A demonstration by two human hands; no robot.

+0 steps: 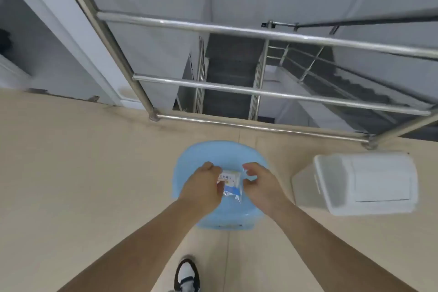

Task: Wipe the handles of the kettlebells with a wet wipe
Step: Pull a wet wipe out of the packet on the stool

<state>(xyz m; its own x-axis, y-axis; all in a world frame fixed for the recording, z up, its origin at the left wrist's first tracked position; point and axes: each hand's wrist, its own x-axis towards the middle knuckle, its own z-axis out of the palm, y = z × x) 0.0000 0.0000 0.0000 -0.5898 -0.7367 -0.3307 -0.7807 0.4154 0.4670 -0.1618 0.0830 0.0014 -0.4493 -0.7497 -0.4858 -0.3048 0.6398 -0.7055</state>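
- Two bare forearms reach forward from the bottom of the view, and the hands meet over a light-blue plastic stool (220, 154).
- The left hand (203, 185) grips the left side of a small wet wipe packet (231, 184), with its fingers curled round the edge.
- The right hand (259, 185) pinches the packet's right edge, near the upper corner, between thumb and bent fingers.
- The packet is white and blue with a printed label. It is held between the two hands, above the stool's seat. Whether it is torn open cannot be told.
- A black-and-white sneaker (187, 272) stands on the beige floor (83, 173) below the hands, near the frame's bottom edge.
- A white swing-lid bin (355, 182) sits on the floor just to the right of the stool, apart from it.
- Beyond the stool runs a stainless steel railing (237, 31) with horizontal bars. Behind it, grey stairs (227, 73) descend.
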